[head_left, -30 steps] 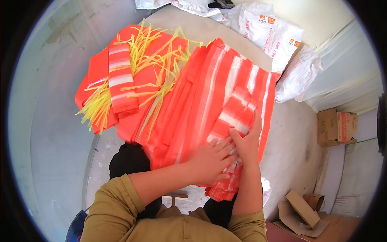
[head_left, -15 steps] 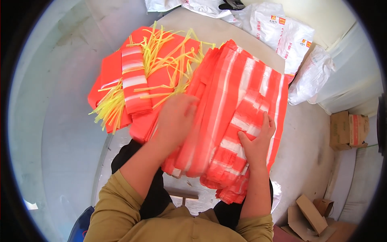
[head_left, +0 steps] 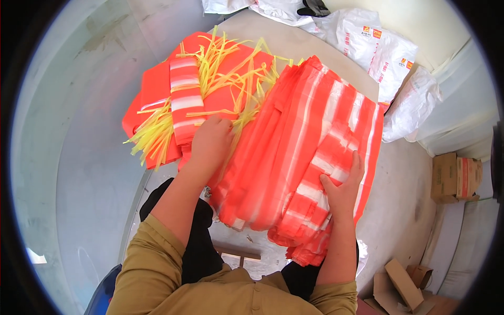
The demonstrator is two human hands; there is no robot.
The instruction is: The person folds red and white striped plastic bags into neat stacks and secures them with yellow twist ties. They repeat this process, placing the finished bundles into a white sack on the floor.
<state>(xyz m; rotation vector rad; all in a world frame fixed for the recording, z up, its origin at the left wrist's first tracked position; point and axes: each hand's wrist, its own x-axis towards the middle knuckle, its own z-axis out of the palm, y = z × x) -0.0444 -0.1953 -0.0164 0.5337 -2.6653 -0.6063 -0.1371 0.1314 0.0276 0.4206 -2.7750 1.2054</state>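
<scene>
A thick stack of red-and-white striped plastic bags (head_left: 294,131) lies slanted in front of me. On its right part rests a narrow folded striped bundle (head_left: 315,197), frayed at its lower end. My right hand (head_left: 345,186) lies over this bundle, thumb and fingers apart. Left of the stack, my left hand (head_left: 212,139) has its fingers curled at the yellow strips (head_left: 244,115); its fingertips are partly hidden. Beyond it, more red bags (head_left: 157,86) are piled, with a striped roll (head_left: 185,100) and more loose yellow strips on top.
White printed sacks (head_left: 362,44) line the far edge of the grey-beige tabletop (head_left: 257,31). A cardboard box (head_left: 446,176) stands at the right, and opened cartons (head_left: 401,289) lie at the lower right. A pale curved panel (head_left: 94,173) rises at the left.
My left hand has moved left, off the stack's edge to the yellow strips. The right hand stays on the folded bundle. The whole view has shifted slightly.
</scene>
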